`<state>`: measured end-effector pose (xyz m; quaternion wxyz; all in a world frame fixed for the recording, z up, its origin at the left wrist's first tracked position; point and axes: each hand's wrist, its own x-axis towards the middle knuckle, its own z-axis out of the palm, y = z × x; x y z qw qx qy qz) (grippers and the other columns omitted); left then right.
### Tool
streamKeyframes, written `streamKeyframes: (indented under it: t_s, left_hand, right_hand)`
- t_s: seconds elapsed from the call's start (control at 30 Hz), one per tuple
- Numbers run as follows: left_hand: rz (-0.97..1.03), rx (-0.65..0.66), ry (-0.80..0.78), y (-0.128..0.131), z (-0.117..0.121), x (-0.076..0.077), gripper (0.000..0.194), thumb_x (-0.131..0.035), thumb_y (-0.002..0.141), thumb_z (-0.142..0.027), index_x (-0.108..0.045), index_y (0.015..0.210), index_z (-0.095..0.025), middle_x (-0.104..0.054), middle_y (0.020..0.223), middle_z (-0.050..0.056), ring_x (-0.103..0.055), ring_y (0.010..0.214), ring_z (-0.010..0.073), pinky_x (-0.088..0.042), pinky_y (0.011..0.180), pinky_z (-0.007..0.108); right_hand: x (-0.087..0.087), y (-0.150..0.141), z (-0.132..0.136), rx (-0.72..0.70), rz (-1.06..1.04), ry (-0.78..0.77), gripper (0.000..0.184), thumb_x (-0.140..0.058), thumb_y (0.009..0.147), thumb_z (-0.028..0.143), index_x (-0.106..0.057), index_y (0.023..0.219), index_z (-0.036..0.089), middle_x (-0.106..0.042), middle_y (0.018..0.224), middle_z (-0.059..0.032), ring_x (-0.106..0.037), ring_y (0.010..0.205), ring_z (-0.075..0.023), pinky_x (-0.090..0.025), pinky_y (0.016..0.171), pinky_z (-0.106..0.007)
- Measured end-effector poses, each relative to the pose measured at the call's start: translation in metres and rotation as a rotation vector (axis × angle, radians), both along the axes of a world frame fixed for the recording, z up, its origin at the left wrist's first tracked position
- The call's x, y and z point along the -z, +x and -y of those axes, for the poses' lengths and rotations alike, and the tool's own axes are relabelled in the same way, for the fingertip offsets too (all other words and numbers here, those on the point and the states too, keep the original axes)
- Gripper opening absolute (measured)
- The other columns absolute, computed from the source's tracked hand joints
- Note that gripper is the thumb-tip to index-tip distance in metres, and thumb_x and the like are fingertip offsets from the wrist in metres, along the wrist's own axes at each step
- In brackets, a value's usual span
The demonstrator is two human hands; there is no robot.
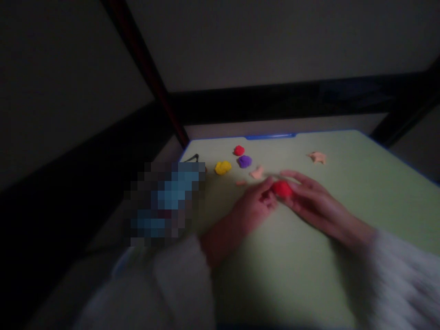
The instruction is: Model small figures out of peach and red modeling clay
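A lump of red modelling clay (282,189) is held between my two hands, above the board. The thumb and fingers of my right hand (314,201) wrap it from the right. My left hand (257,204) is curled, its fingertips pressed to the clay's left side. Just beyond the hands lie a peach clay piece (256,173) and a thin peach strip (241,183). Farther back are a yellow clay lump (223,167), a purple lump (244,161) and a smaller red lump (239,150). The picture is dim and somewhat blurred.
A pale board with a blue edge (271,136) forms the work surface. At its far right sits a peach clay shape (318,157). A pixelated bluish object (175,195) covers the left side. Dark frame bars and a wall stand behind.
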<state>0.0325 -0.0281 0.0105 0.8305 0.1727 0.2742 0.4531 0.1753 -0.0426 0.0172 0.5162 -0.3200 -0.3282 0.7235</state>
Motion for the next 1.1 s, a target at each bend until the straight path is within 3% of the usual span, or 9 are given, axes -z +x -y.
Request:
streamKeyframes:
  t_s: [0.23,0.4,0.57,0.77,0.93,1.1]
  left_hand:
    - [-0.123,0.064,0.128,0.0008,0.0043,-0.0023,0.003,-0.064,0.069,-0.011,-0.062,0.069,-0.012,-0.056,0.069,0.0,-0.043,0.057,0.0054,-0.031,0.055,0.02]
    - [-0.124,0.046,0.147,0.0002,0.0042,-0.0001,0.009,-0.069,0.066,-0.015,-0.061,0.066,-0.011,-0.055,0.065,-0.001,-0.042,0.056,0.0051,-0.03,0.055,0.02]
    - [-0.041,0.051,0.052,-0.0001,0.0027,-0.0014,0.013,-0.069,0.068,-0.02,-0.062,0.072,-0.011,-0.049,0.06,-0.004,-0.037,0.051,0.0031,-0.031,0.054,0.018]
    - [-0.052,0.073,0.119,0.0001,0.0047,-0.0021,0.002,-0.065,0.07,-0.012,-0.063,0.071,-0.011,-0.059,0.072,0.0,-0.044,0.056,0.0042,-0.032,0.055,0.019]
    - [-0.073,0.082,0.136,-0.0011,0.0042,-0.0002,0.009,-0.07,0.064,-0.014,-0.062,0.067,-0.013,-0.052,0.059,-0.004,-0.037,0.049,0.0034,-0.029,0.051,0.019]
    - [-0.052,0.077,0.044,-0.0014,0.0053,-0.004,0.009,-0.066,0.07,-0.019,-0.06,0.068,-0.013,-0.045,0.054,-0.005,-0.033,0.047,0.0036,-0.029,0.05,0.019]
  right_hand:
    - [0.0009,-0.0009,-0.0005,-0.015,0.017,-0.003,0.024,-0.071,0.071,0.015,-0.063,0.093,0.02,-0.071,0.081,0.0013,-0.066,0.069,-0.0064,-0.053,0.066,-0.013]
    - [-0.0005,-0.0018,0.0009,-0.004,0.006,0.002,0.028,-0.073,0.068,0.015,-0.062,0.094,0.021,-0.071,0.082,0.0014,-0.066,0.071,-0.0077,-0.054,0.068,-0.015]
    - [-0.0021,0.0004,0.0017,-0.003,0.008,0.016,0.034,-0.073,0.066,0.012,-0.061,0.096,0.023,-0.07,0.081,0.003,-0.067,0.073,-0.0076,-0.054,0.069,-0.014]
    - [-0.0003,0.0008,0.0008,-0.013,0.018,0.016,0.033,-0.071,0.068,0.012,-0.061,0.098,0.023,-0.071,0.081,0.0025,-0.066,0.071,-0.0075,-0.054,0.068,-0.015]
    - [-0.0003,0.0,0.0011,0.024,0.025,-0.004,0.027,-0.07,0.07,0.014,-0.062,0.095,0.023,-0.07,0.079,0.0034,-0.065,0.068,-0.0061,-0.054,0.066,-0.012]
    - [-0.0033,-0.0012,0.0019,0.029,0.024,-0.01,0.026,-0.072,0.069,0.013,-0.063,0.091,0.023,-0.069,0.08,0.0029,-0.065,0.067,-0.0072,-0.055,0.062,-0.014]
